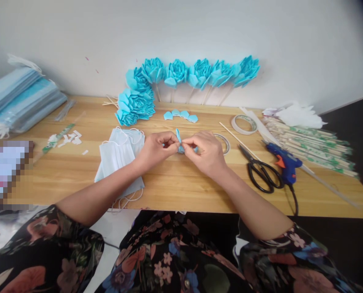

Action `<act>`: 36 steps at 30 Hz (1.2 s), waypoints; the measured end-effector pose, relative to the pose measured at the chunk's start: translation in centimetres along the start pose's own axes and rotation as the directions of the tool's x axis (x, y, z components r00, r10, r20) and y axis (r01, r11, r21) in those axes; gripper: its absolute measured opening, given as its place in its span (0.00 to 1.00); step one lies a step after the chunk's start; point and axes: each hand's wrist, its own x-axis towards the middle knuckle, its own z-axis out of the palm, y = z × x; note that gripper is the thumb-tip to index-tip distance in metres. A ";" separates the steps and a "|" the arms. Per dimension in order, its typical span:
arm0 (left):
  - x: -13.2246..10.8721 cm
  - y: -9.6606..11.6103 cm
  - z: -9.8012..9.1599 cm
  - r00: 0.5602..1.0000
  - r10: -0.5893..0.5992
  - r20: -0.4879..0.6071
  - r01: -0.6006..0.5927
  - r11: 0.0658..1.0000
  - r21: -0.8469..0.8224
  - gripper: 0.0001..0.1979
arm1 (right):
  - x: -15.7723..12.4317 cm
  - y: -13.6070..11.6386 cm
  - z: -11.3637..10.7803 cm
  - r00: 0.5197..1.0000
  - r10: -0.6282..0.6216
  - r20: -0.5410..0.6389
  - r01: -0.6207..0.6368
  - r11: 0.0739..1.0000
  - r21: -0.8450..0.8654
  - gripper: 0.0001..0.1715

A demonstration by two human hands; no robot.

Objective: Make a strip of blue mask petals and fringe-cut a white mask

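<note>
Between my two hands, a small folded blue petal piece (178,136) stands up from the fingertips, with more blue material below it partly hidden by the fingers. My left hand (158,148) pinches it from the left with thumb and forefinger. From the right, my right hand (206,152) pinches it too, fingertips nearly meeting the left ones. Just beyond the hands lie several cut blue petals (181,116) in a curved row. Under my left wrist is a stack of face masks (116,152). A tape roll (225,143) is half hidden behind my right hand.
Blue flowers on sticks (177,73) lean along the wall. Scissors (262,169), a glue gun (287,160), another tape roll (244,124) and wrapped chopsticks (318,142) lie right. Left are packed masks (22,97), white scraps (73,138) and a blurred-out phone (4,173).
</note>
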 end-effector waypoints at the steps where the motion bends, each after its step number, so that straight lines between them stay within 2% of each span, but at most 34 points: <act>1: 0.0 0.0 0.0 1.000 -0.002 0.000 0.002 1.000 -0.002 0.08 | 0.0 0.0 0.0 1.000 0.007 0.003 -0.007 1.000 0.006 0.10; 12: 0.0 -0.1 0.0 1.000 0.011 -0.011 -0.011 1.000 -0.011 0.07 | -0.1 0.0 0.3 1.000 0.018 -0.011 -0.018 0.999 0.044 0.09; 24: 0.0 -0.2 0.0 1.000 0.017 -0.010 -0.017 1.000 0.006 0.07 | -0.1 0.2 0.4 0.991 0.133 0.004 -0.133 0.984 0.115 0.10; 28: 0.0 -0.2 0.0 0.999 0.029 -0.024 -0.028 0.999 0.020 0.08 | 0.0 0.3 0.1 0.992 0.121 0.023 -0.123 0.980 0.157 0.09; 32: -0.1 0.1 0.1 0.999 0.039 -0.014 -0.038 0.997 0.061 0.09 | 0.0 0.2 -0.1 0.992 0.123 -0.009 -0.121 0.988 0.093 0.09; 36: -0.1 0.6 0.0 1.000 0.017 0.026 -0.017 1.000 0.009 0.14 | 0.1 0.3 -0.2 0.995 0.093 -0.040 -0.093 0.996 0.009 0.10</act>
